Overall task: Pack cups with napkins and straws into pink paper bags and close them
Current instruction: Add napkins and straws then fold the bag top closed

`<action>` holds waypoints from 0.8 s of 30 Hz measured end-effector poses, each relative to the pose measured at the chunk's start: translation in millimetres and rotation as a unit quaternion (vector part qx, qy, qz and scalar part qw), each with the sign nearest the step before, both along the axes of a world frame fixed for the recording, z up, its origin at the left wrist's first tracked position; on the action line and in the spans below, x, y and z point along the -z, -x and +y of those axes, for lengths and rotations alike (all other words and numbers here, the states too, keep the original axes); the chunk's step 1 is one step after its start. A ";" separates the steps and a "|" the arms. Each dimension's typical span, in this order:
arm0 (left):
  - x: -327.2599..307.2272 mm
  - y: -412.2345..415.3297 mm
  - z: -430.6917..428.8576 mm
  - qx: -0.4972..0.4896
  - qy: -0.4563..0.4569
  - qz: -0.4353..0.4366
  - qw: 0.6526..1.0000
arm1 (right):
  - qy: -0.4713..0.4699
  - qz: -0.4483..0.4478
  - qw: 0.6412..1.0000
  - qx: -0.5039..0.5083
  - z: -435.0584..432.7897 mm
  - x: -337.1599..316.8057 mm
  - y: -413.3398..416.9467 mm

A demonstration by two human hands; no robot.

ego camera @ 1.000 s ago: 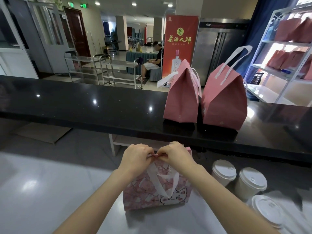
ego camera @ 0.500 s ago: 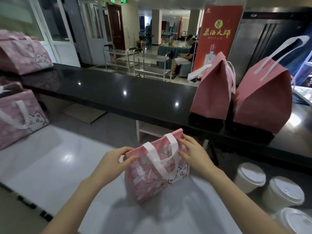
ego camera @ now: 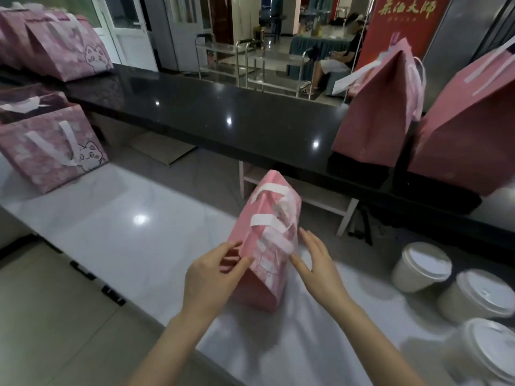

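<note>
A closed pink paper bag with white handles stands on the white counter, turned end-on and blurred by motion. My left hand grips its near left side with thumb and fingers. My right hand is open beside the bag's right face, fingers spread, fingertips at or just off the paper. Three white lidded cups stand at the right. No napkins or straws show.
Cat-print pink bags stand at the left on the white counter and on the black ledge. Two taller plain pink bags stand on the black ledge at the right. A person sits far behind.
The bag has been turned from broadside to end-on and shifted left. My right hand has let go of it and opened. My view swung left, bringing the finished bags into sight.
</note>
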State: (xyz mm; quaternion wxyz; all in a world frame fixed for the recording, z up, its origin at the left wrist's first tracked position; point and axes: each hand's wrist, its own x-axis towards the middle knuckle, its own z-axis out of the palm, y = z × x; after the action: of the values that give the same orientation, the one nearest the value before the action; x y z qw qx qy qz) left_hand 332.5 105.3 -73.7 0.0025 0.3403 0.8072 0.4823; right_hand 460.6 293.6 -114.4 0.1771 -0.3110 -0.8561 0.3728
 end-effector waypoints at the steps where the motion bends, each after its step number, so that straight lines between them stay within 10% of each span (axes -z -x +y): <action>1: 1.3 -1.9 -3.3 0.035 -0.024 -0.017 0.999 | 0.018 0.014 1.000 0.002 -8.4 2.8 -6.5; 8: 50.8 19.7 -25.7 0.108 0.066 -0.063 0.990 | 0.185 0.074 0.980 -0.015 -64.1 24.1 -31.2; 13: 74.7 26.8 -25.7 0.175 0.046 -0.188 0.966 | 0.143 0.110 0.982 0.058 -90.2 42.5 -7.2; 24: 62.0 75.9 -78.2 0.233 0.007 -0.137 0.963 | 0.127 0.137 0.960 0.209 -179.4 23.0 57.1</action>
State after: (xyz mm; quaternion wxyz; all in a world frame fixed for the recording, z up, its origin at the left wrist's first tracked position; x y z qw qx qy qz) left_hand 256.7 27.2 -135.7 0.2273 0.4495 0.7011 0.5047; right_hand 403.5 114.2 -137.4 0.3261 -0.4488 -0.6852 0.4719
